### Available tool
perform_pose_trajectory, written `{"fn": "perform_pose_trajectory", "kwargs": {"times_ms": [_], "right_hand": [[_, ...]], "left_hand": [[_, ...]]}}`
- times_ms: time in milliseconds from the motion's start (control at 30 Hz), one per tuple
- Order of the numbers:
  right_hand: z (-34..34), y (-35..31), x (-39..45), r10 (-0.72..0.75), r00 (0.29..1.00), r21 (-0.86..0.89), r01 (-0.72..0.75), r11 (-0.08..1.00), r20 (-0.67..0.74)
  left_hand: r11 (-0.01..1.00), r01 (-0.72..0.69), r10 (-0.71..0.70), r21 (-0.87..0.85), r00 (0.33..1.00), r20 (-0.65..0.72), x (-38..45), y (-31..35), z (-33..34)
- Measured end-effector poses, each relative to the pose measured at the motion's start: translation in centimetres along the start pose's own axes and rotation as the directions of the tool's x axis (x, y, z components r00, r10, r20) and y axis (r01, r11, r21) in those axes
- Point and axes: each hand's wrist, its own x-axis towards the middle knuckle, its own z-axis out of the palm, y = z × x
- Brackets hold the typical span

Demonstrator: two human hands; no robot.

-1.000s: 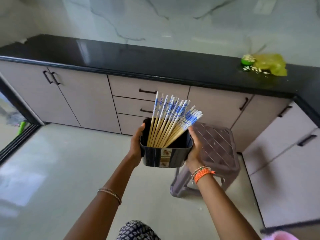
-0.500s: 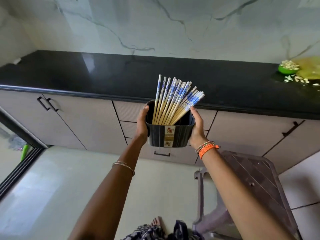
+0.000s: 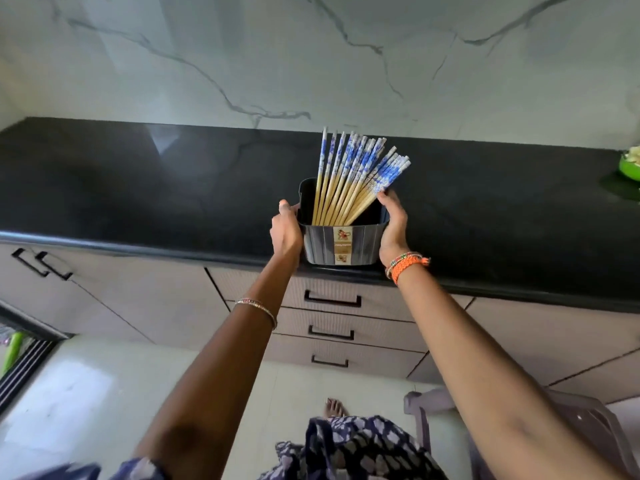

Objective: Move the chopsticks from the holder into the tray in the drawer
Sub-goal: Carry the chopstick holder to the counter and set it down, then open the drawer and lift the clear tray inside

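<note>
Both hands clasp the dark ribbed chopstick holder (image 3: 341, 244) from opposite sides: the left hand (image 3: 285, 232) wraps its left wall with the thumb hooked over the rim, and the right hand (image 3: 393, 225) cups the right wall, fingertips at the rim. The holder sits at, or just above, the front edge of the black granite countertop (image 3: 156, 188); whether its base touches the stone cannot be told.

The blue-and-white patterned chopsticks (image 3: 353, 178) are all in the holder, between the two hands. Their bamboo tips bunch low against the left wall, by the left hand, and their long axes fan upward and toward the right hand, so the patterned ends finish above and just beyond the right fingertips. The right hand looks the nearer one for gathering the bundle, though it would first have to let go of the holder.

Directly below the grip the top drawer (image 3: 332, 299) is shut, with two more shut drawers (image 3: 330, 348) under it, so the tray is not visible. By my reading nothing has been transferred yet, and a drawer needs opening first.

Behind the holder rises a veined marble wall (image 3: 311, 57). Far to the right of the grip a green bowl (image 3: 630, 166) sits on the counter, and a plastic stool (image 3: 581, 424) stands on the pale floor below the right forearm.
</note>
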Motion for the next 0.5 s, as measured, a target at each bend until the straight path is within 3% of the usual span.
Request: {"fn": "perform_pose_trajectory", "kwargs": {"times_ms": [233, 500], "right_hand": [[2.3, 2.4, 10.0, 0.060, 0.995, -0.028, -0.063, 0.998, -0.086], [2.8, 5.0, 14.9, 0.010, 1.000, -0.088, -0.012, 0.996, -0.029]], "left_hand": [[1.000, 0.027, -0.027, 0.009, 0.999, 0.041, 9.4, 1.9, 3.6], [0.992, 0.018, -0.011, -0.124, 0.999, 0.052, 14.7, 0.4, 5.3]]}}
